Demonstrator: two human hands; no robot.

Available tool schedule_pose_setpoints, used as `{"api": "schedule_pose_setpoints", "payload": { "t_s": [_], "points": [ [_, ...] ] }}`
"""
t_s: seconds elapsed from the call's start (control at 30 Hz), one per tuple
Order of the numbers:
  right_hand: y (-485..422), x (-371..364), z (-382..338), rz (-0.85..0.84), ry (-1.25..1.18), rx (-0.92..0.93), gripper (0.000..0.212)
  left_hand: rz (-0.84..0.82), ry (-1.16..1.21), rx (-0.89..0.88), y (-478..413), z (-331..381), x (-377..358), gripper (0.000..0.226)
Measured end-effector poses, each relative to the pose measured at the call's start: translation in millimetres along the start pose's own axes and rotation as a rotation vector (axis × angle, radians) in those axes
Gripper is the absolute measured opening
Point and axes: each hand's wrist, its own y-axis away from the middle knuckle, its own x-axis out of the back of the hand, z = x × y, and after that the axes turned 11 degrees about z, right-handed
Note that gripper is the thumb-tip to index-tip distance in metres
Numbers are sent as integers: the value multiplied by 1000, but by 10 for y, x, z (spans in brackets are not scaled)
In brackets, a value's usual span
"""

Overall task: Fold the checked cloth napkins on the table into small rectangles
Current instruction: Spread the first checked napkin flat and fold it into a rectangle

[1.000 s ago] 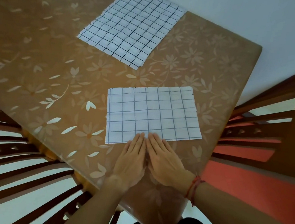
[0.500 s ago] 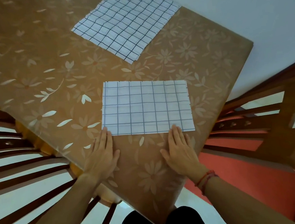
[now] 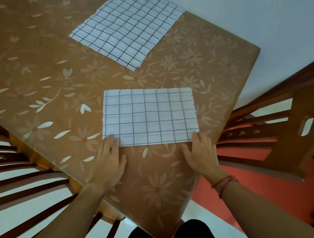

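Both left hand (image 3: 106,161) and right hand (image 3: 202,152) rest straight fingers (image 3: 110,142) on near corners of the napkin (image 3: 149,115), which lies lengthwise left-to-right.

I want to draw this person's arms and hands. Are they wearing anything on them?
No gloves on the left hand or the right hand, and no sleeves show on either arm. The right wrist wears red thread bracelets. I see no rings or watch.
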Motion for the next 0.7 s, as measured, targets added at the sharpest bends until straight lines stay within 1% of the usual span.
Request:
{"api": "schedule_pose_setpoints", "payload": {
  "t_s": [0.07, 0.17, 0.2, 0.33, 0.37, 0.47, 0.6, 0.63, 0.7],
  "points": [
    [-196, 41, -14, 3, -125, -91, 45, 17, 34, -62, -124, 133, -30, 51],
    [-508, 82, -14, 4, -336, -207, 45, -20, 52, -154, -324, 378, -121, 52],
    [-603, 104, -19, 18, -403, -242, 40, -41, 46, -175, -382, 451, -158, 54],
    [-926, 167, -57, 2, -613, -491, 12, -79, 17, -213, -567, 645, -263, 59],
    [-981, 166, -59, 6, -659, -536, 9, -82, 10, -215, -608, 665, -277, 60],
    [-1109, 153, -70, 13, -692, -591, 25, -105, -8, -205, -712, 681, -293, 62],
    [-1248, 153, -88, -6, -686, -632, 35, -170, -41, -166, -761, 644, -318, 63],
    [-1280, 155, -93, -21, -714, -657, 36, -179, -55, -164, -759, 638, -321, 63],
    [-1332, 166, -97, -59, -771, -719, 29, -181, -58, -158, -762, 638, -326, 62]
  ]
}}
